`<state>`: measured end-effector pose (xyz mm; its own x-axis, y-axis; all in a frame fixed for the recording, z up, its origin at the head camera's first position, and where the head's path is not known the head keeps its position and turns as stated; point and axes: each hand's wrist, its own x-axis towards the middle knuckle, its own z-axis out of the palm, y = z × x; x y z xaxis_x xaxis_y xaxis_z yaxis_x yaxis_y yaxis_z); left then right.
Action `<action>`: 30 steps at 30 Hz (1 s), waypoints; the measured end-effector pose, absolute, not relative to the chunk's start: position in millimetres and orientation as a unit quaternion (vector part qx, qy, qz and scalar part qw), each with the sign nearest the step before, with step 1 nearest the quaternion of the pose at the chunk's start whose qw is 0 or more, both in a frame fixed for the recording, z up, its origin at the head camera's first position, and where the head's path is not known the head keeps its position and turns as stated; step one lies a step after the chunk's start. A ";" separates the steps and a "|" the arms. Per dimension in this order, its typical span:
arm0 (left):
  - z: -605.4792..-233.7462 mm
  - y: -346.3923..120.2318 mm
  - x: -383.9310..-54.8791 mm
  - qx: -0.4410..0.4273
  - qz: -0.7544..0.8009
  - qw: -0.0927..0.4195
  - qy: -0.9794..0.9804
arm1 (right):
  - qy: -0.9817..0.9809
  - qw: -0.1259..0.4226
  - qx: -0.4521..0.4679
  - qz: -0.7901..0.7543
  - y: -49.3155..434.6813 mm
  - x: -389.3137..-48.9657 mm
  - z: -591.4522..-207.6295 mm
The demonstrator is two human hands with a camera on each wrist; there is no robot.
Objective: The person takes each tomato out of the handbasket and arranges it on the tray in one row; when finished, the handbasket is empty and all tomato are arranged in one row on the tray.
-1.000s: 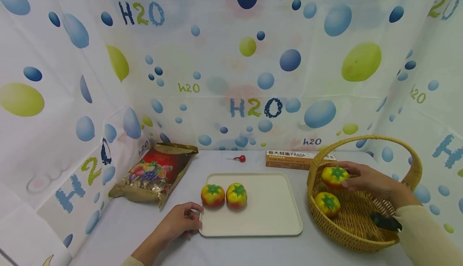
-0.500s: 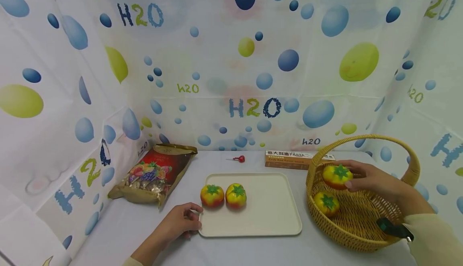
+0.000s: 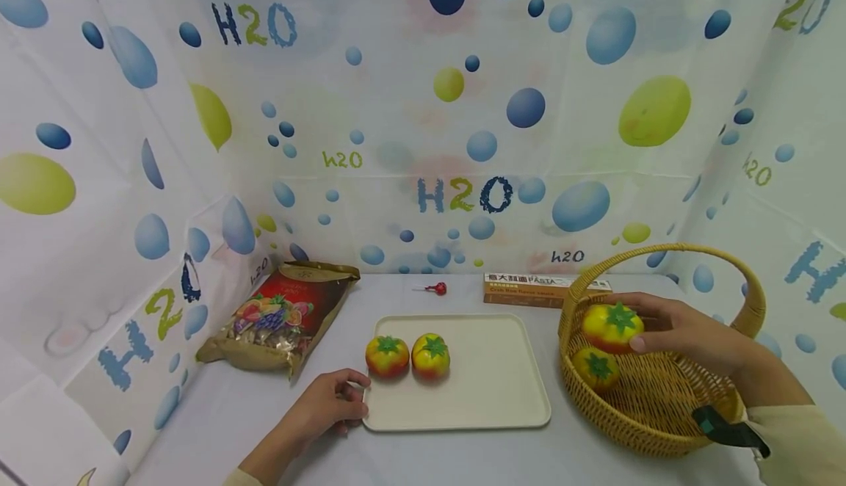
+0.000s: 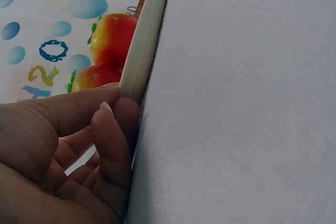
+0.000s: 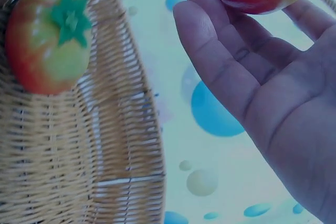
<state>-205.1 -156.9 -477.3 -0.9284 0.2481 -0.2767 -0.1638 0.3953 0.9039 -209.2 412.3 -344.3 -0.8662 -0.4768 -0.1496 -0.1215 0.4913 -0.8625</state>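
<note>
Raised slightly since the earlier frame: the held fruit, gripped by the right hand over the basket, right of the tray.
Taking this fruit out seems the step in hand; carrying it to the tray would call for clearing the basket's tray-side rim and its handle. A second fruit lies in the basket, on the tray side. A third fruit and a fourth fruit sit side by side in the tray's left half, so its bare right half offers room. At the tray's left edge, the left hand has narrow fingers; whether they pinch or only touch it cannot be told. Beyond the tray lie a lollipop and a pasta box; bare surface borders its near edge.
</note>
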 end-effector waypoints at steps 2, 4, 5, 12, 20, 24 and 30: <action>-477.0 -156.8 -205.5 0.027 0.552 0.187 0.812 | 0.835 0.189 -0.193 -0.479 408.8 -207.1 -341.3; -476.8 -156.9 -206.0 0.029 0.555 0.186 0.810 | 0.828 0.190 -0.212 -0.483 404.5 -205.7 -338.6; -476.7 -157.0 -206.1 0.028 0.556 0.186 0.810 | 0.826 0.190 -0.219 -0.484 402.0 -205.2 -337.4; -478.1 -157.9 -205.7 0.029 0.554 0.187 0.811 | 0.815 0.188 -0.249 -0.489 380.8 -202.9 -334.1; -478.3 -158.7 -205.4 0.031 0.559 0.191 0.807 | 0.830 0.140 -0.245 -0.481 348.6 -202.8 -335.8; -476.8 -159.0 -205.9 0.034 0.559 0.188 0.807 | 0.826 0.133 -0.232 -0.495 330.7 -206.0 -337.8; -477.8 -158.4 -206.7 0.032 0.556 0.185 0.810 | 0.819 0.132 -0.240 -0.504 308.1 -209.9 -344.8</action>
